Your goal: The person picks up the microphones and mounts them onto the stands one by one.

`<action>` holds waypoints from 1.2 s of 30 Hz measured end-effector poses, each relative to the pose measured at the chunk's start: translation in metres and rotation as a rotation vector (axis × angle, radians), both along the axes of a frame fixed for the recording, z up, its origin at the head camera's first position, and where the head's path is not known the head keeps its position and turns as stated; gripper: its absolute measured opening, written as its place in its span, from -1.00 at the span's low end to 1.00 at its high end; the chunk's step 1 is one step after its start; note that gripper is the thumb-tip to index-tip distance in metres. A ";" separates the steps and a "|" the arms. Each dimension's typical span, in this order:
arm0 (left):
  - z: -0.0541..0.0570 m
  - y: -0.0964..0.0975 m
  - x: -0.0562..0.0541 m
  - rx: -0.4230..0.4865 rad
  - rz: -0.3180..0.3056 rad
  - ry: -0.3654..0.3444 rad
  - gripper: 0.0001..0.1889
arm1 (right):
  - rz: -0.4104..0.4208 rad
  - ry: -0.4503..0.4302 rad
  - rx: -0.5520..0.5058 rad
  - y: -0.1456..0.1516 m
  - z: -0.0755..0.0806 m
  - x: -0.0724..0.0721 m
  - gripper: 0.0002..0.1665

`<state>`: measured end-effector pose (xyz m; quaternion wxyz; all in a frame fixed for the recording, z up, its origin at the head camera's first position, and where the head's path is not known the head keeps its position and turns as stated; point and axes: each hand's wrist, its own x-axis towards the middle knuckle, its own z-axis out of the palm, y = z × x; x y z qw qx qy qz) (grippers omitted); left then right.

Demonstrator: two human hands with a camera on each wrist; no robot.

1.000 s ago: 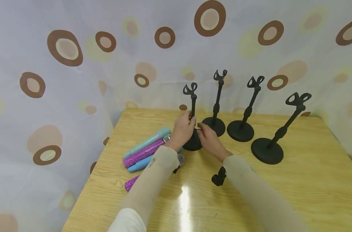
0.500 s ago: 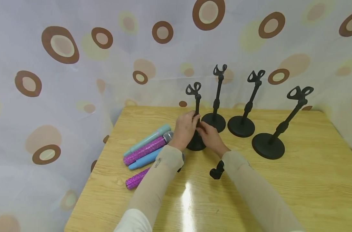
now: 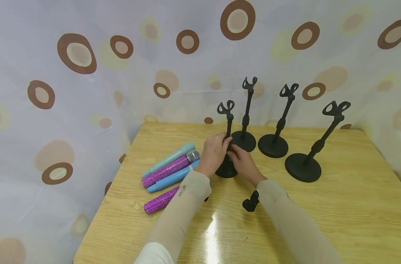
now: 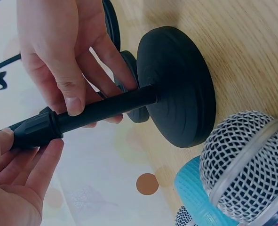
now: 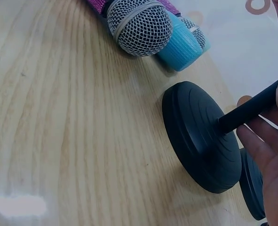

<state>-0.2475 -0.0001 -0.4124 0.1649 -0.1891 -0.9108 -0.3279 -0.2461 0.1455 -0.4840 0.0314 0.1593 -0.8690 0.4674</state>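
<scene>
A short black microphone stand (image 3: 226, 170) with a round base and a clip on top stands on the table, between my hands. My left hand (image 3: 214, 154) grips the collar (image 4: 35, 131) midway up its pole. Lower down, just above the base (image 5: 200, 136), my right hand (image 3: 244, 163) holds the pole between thumb and fingers. To the left lie a teal microphone (image 3: 170, 159), a purple glitter microphone (image 3: 165, 171) and a blue microphone (image 3: 172, 180). Another purple microphone (image 3: 160, 201) is partly hidden by my left sleeve.
Three more black stands, a back one (image 3: 243, 142), a middle one (image 3: 273, 146) and a right one (image 3: 303, 168), stand along the back and right of the wooden table (image 3: 345, 205). A small black part (image 3: 250, 204) lies by my right sleeve. A patterned cloth (image 3: 187, 73) hangs behind.
The held stand has shifted slightly to the right and nearer to me, both hands moving with it. My right hand has closed in on the pole. More of the microphones now show.
</scene>
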 end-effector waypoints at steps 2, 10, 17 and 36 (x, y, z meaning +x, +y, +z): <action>0.000 0.002 0.001 -0.003 -0.002 0.001 -0.76 | -0.003 0.007 0.002 0.002 0.000 0.002 -0.65; 0.001 0.004 0.012 0.010 -0.036 -0.014 -0.76 | -0.021 0.036 0.028 0.006 -0.001 0.015 -0.66; 0.004 0.006 0.029 0.025 -0.111 -0.063 -0.76 | -0.050 0.125 0.056 0.010 -0.005 0.037 -0.71; 0.003 0.019 0.051 -0.072 -0.136 0.040 -0.78 | -0.110 0.194 0.086 0.021 -0.009 0.069 -0.77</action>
